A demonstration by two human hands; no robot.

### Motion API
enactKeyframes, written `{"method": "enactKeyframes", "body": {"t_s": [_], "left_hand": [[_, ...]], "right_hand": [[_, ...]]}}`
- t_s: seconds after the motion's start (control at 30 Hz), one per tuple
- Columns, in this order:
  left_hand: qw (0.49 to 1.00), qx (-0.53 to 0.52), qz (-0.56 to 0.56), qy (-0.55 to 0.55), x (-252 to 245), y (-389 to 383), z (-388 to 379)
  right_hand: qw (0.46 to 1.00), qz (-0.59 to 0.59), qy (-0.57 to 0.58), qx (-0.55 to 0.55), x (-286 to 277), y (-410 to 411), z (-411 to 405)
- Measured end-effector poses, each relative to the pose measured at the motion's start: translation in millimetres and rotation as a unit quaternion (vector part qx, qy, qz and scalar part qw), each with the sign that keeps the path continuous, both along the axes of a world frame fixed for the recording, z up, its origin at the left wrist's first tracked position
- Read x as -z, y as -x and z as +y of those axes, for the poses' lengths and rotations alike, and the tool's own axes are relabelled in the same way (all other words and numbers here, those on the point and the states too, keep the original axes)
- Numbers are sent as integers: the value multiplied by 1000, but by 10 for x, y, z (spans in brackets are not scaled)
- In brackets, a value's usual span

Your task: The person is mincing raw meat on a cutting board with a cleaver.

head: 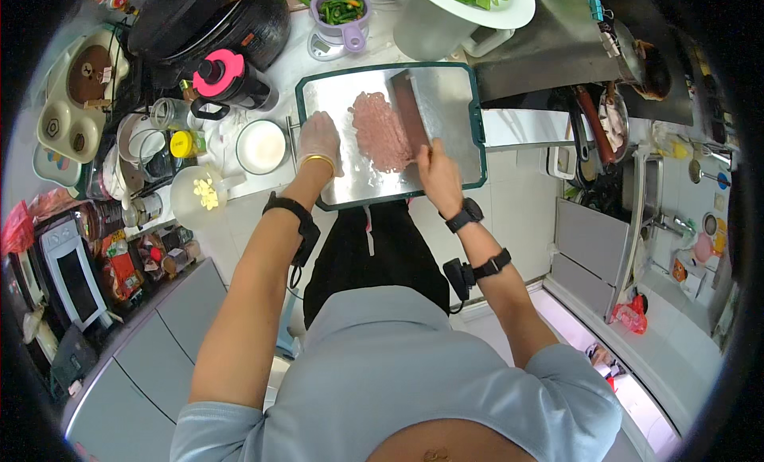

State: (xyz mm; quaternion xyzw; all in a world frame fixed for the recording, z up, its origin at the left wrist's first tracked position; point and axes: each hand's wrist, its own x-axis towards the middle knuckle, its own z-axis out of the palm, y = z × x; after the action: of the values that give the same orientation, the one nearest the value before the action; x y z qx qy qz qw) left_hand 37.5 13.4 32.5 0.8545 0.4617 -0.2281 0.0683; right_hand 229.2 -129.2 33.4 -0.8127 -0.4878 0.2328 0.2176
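Note:
A metal cutting board (456, 128) with a dark green rim lies before me. Pale pink minced meat (379, 131) is spread in a flattened patch across its middle. My right hand (440, 172) grips the handle of a cleaver, whose broad blade (410, 107) lies along the meat's right side; most of the handle is hidden by my fingers. My left hand (319, 142), in a clear disposable glove, rests at the board's left edge, apart from the meat. Whether its fingers grip the rim I cannot tell.
Left of the board stand a glass bowl of white contents (261, 147), a bowl of sliced pale yellow pieces (200, 196) and a pink-lidded jug (233, 83). Behind it are a purple cup of chopped greens (340, 11) on a scale and a white plate of green peppers (519, 5).

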Motion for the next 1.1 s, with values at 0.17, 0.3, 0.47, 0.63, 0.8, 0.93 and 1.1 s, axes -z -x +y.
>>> {"method": "enactKeyframes", "body": {"t_s": [0.17,0.3,0.47,0.63,0.8,0.93,1.1], "left_hand": [[999,-28,-22,-16,168,69,-19],[997,-32,24,69,271,49,48],[998,-40,13,50,177,42,1],[1000,-13,-17,-3,169,53,-30],[1000,-22,-12,11,169,63,-7],[995,-42,22,84,98,15,38],[999,-27,-16,26,139,59,-32]], "right_hand": [[988,122,-30,90,-230,73,-280],[974,165,-31,152,298,-13,-653],[898,371,-40,235,360,-134,-930],[875,421,-30,239,589,-184,-1014],[854,482,-28,195,594,68,-726],[902,406,-48,139,342,239,-342],[994,90,-57,17,68,386,-23]]}}
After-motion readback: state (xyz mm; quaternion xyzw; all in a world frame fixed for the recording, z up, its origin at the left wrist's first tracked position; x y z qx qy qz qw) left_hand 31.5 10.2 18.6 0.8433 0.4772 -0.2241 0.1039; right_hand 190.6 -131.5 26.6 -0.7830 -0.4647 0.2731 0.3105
